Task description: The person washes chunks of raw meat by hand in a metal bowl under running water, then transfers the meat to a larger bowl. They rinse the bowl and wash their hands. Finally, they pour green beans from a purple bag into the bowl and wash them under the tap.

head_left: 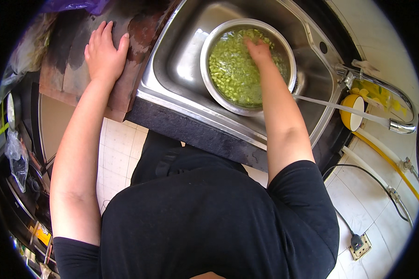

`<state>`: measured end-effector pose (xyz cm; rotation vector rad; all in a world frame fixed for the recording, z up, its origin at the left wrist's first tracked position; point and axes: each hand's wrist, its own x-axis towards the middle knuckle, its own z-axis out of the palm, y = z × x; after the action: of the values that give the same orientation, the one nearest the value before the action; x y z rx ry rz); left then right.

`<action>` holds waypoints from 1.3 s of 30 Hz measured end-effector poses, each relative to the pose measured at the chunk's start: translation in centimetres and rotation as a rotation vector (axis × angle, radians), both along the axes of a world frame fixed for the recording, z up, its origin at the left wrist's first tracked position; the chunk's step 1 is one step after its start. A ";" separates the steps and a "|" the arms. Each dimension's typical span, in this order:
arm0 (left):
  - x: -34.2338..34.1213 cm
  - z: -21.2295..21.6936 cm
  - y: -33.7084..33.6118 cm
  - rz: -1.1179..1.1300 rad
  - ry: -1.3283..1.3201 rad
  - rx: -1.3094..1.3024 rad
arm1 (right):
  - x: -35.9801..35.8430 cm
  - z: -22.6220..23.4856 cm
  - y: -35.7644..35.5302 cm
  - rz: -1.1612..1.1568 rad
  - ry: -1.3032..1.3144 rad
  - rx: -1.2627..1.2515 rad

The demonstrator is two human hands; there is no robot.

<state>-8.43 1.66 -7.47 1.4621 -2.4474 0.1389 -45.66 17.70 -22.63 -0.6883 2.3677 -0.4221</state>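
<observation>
A round stainless steel basin [206, 79] stands in the metal sink [172, 60], filled with water and many small green beans [233, 76], which look shelled. My right hand [260, 51] reaches into the basin from the near right. Its fingers dip below the water among the beans, so their shape is hidden. On the stained brown wooden board [74, 69] left of the sink, my left hand [105, 56] lies flat with fingers stretched out, holding nothing. From the tap [402, 125] at the right, a stream of water [335, 106] runs across toward the basin's right side.
A yellow bowl with a white inside [356, 112] leans beside the tap. Along the sink's front runs a dark stone edge [195, 139]. Hoses, a black cable [379, 173] and a wall socket [360, 246] are at the right. Plastic bags [16, 158] hang at the left.
</observation>
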 end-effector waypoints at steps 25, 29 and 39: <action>0.1 -0.2 0.0 0.011 -0.008 0.002 | 4.7 3.9 7.6 -0.416 -1.297 -0.385; 0.1 -0.2 -0.1 0.010 -0.007 -0.005 | 4.4 4.5 8.5 -0.556 -1.332 -0.456; 0.0 0.0 0.0 0.015 -0.009 0.015 | 3.4 4.5 9.5 -0.792 -1.495 -0.703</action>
<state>-8.45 1.67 -7.47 1.4896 -2.4494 0.1311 -42.22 27.16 -18.10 0.3582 0.8774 -1.4786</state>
